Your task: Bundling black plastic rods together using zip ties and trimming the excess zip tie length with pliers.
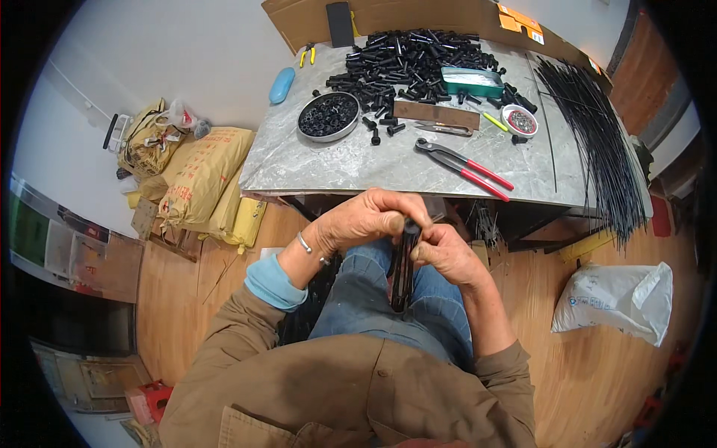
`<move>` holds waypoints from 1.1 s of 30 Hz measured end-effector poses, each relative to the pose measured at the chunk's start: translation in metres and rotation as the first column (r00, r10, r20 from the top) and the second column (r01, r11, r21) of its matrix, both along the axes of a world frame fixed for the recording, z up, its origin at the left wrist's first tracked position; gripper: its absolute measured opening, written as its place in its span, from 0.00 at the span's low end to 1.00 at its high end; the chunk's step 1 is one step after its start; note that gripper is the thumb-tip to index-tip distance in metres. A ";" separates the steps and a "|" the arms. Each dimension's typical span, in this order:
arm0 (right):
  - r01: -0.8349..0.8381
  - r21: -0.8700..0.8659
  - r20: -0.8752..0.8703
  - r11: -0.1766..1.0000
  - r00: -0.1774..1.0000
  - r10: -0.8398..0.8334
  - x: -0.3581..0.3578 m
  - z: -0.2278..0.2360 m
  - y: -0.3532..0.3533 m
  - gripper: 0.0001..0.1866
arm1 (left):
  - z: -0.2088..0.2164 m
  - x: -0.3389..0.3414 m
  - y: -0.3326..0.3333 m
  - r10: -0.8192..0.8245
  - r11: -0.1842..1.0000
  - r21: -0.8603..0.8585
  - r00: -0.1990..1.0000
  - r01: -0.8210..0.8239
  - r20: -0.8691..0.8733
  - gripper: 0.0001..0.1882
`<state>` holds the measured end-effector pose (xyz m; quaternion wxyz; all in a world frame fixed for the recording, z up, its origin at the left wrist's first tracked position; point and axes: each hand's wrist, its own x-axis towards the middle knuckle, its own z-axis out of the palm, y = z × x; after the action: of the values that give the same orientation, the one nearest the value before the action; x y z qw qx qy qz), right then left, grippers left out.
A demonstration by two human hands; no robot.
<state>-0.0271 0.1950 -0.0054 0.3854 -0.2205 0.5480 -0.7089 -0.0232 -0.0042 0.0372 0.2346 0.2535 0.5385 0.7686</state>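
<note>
Above my lap, my left hand and my right hand meet at the top of a slim black bundle of rods. The bundle hangs upright between my knees, its top a round black end. Fingers of my left hand close around that end from the left and above. My right thumb and fingers pinch it from the right. Whether a smaller part sits between my fingertips is hidden. On the table ahead lie red-handled pincers, nearest to my hands.
The grey table bears a heap of black tubular parts, a bowl of small black pieces, a knife, a green box and long black rods. Sacks stand left; a white bag lies right.
</note>
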 end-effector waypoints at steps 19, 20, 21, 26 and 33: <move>0.594 0.069 -0.334 0.801 0.771 -0.543 0.011 -0.010 -0.029 0.19 | 0.006 0.024 0.052 0.539 0.218 -0.193 0.283 -0.957 -0.793 0.12; 0.592 0.068 -0.334 0.803 0.772 -0.541 0.013 -0.008 -0.030 0.19 | 0.003 0.024 0.051 0.541 0.225 -0.186 0.281 -0.957 -0.793 0.11; 0.605 0.076 -0.361 0.792 0.757 -0.544 0.016 -0.005 -0.031 0.18 | 0.002 0.024 0.050 0.543 0.232 -0.179 0.280 -0.956 -0.792 0.11; 0.609 0.078 -0.390 0.789 0.747 -0.538 0.020 0.007 -0.031 0.17 | 0.015 0.033 0.042 0.599 0.309 -0.277 0.413 -0.910 -0.686 0.10; 0.515 -0.016 -0.346 0.857 0.801 -0.488 0.009 0.004 -0.016 0.11 | 0.030 0.044 0.024 0.565 0.529 -0.285 0.583 -0.799 -0.584 0.13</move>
<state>-0.0184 0.1788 -0.0011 0.0927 -0.1705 0.6719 -0.7148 0.0205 0.0200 0.0672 -0.1582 0.1005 0.8173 0.5449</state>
